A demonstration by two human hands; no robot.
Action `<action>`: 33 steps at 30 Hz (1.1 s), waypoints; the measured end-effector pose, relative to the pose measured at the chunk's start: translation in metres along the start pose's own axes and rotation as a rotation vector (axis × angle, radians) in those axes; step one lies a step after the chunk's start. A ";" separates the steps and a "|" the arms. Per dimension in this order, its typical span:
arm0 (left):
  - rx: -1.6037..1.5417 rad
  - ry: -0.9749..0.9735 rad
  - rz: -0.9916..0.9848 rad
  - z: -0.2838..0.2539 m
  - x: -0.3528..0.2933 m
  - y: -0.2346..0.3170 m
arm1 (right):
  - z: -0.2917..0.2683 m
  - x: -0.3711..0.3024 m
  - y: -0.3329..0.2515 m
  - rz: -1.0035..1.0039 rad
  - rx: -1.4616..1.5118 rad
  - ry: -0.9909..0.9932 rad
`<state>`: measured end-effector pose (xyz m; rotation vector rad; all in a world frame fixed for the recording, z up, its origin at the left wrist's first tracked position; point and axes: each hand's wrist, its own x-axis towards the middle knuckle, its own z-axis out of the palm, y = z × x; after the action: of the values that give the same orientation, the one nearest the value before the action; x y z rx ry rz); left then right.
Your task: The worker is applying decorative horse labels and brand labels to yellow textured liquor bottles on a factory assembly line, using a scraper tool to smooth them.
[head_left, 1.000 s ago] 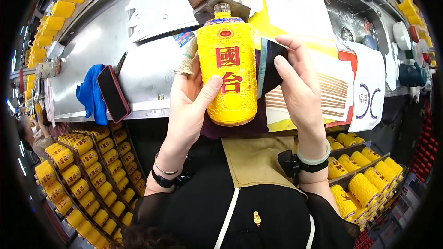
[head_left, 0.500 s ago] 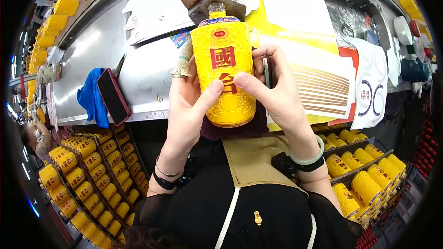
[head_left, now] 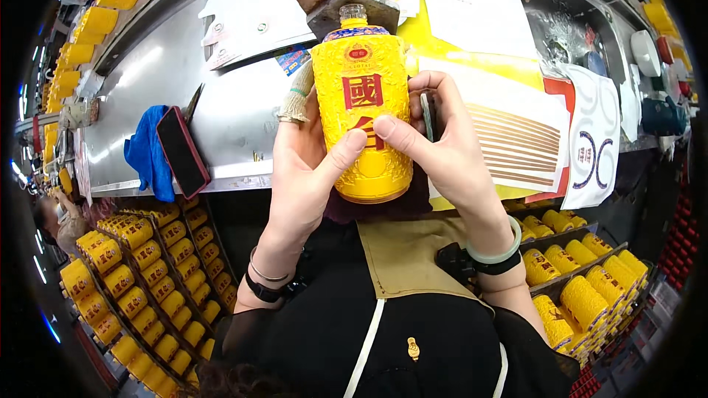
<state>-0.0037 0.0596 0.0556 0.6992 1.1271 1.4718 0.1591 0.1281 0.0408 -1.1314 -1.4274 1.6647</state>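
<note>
A yellow embossed bottle (head_left: 363,166) with red characters on its front and a blue patterned shoulder is held between my two hands. Its uncapped clear glass neck points away from me, close to a dark metal block. My left hand (head_left: 301,169) clasps the left side, thumb across the lower front; a knitted cloth finger cover (head_left: 296,105) sits on one finger. From the right, my right hand (head_left: 453,144) grips the bottle with its thumb on the lower red character. A flat dark piece (head_left: 428,116) shows by my right hand's curled fingers. Fingers behind the bottle are hidden.
A phone (head_left: 182,152) and a blue cloth (head_left: 147,151) lie left on the metal bench (head_left: 236,121). Paper with brown strips (head_left: 512,140) lies right, before a sink (head_left: 571,22). Racks of yellow bottles (head_left: 147,273) stand below on both sides. A person (head_left: 66,221) is far left.
The bottle has shifted slightly right, its neck most. My left thumb has moved a little right across its front. Both hands keep hold.
</note>
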 end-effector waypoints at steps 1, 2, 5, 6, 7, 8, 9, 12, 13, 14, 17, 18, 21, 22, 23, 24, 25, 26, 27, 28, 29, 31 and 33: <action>-0.004 0.003 0.001 0.001 0.000 0.000 | 0.000 0.000 0.000 -0.003 -0.002 -0.001; -0.008 0.006 0.003 0.001 0.000 -0.001 | 0.000 0.000 0.000 0.002 0.011 0.002; -0.003 0.003 0.007 0.001 0.001 -0.001 | 0.003 0.000 0.000 0.015 0.050 0.012; 0.002 0.000 0.008 0.000 0.001 -0.001 | 0.002 0.000 0.001 -0.022 -0.005 0.023; -0.001 0.001 0.003 0.000 0.001 -0.001 | 0.001 0.000 0.001 -0.023 0.002 0.017; -0.003 0.001 -0.002 0.000 0.001 -0.001 | 0.001 -0.001 0.000 -0.024 0.008 0.012; -0.005 0.001 -0.007 0.000 0.000 -0.002 | 0.000 -0.001 0.000 -0.025 0.015 0.007; -0.007 0.014 0.003 -0.001 -0.002 -0.001 | -0.005 -0.001 -0.007 0.006 0.094 -0.043; -0.027 0.017 0.000 -0.001 -0.002 -0.001 | -0.008 0.000 -0.006 0.046 0.156 -0.036; -0.047 0.020 -0.003 -0.001 -0.001 -0.002 | -0.012 0.001 -0.004 0.086 0.218 -0.030; -0.044 0.009 -0.002 -0.001 0.000 -0.002 | -0.014 0.000 -0.004 0.113 0.290 0.007; -0.032 0.003 0.000 -0.001 0.000 -0.003 | -0.014 0.000 -0.001 0.111 0.281 -0.019; -0.014 0.008 -0.001 -0.002 -0.001 -0.003 | -0.010 0.001 0.001 0.070 0.198 -0.042; -0.016 0.005 0.001 -0.003 -0.001 -0.003 | -0.008 0.001 0.001 0.054 0.176 -0.041; -0.020 0.009 -0.001 -0.003 -0.001 -0.003 | -0.008 0.002 0.001 0.038 0.154 -0.039; -0.025 0.013 -0.002 -0.002 -0.001 -0.004 | -0.008 0.001 -0.001 0.070 0.182 -0.037; -0.030 0.017 -0.005 -0.002 -0.001 -0.004 | -0.009 0.001 0.000 0.063 0.185 -0.040; -0.015 0.024 -0.015 -0.001 -0.001 -0.002 | -0.010 0.002 0.002 0.056 0.187 -0.042; -0.011 0.023 -0.016 -0.001 -0.001 -0.002 | -0.011 0.002 0.003 0.048 0.190 -0.044; -0.006 0.023 -0.017 -0.001 -0.001 -0.002 | -0.012 0.002 0.004 0.054 0.182 -0.047; -0.001 0.023 -0.017 -0.001 -0.001 -0.002 | -0.012 0.002 0.004 0.048 0.182 -0.053; -0.018 0.019 -0.012 -0.001 0.000 -0.003 | -0.013 0.001 0.005 0.035 0.183 -0.067; -0.021 0.025 -0.013 -0.002 -0.001 -0.003 | -0.020 0.002 0.004 0.087 0.164 -0.108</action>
<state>-0.0039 0.0582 0.0526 0.6591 1.1323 1.4830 0.1767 0.1369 0.0359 -1.0384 -1.2956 1.8925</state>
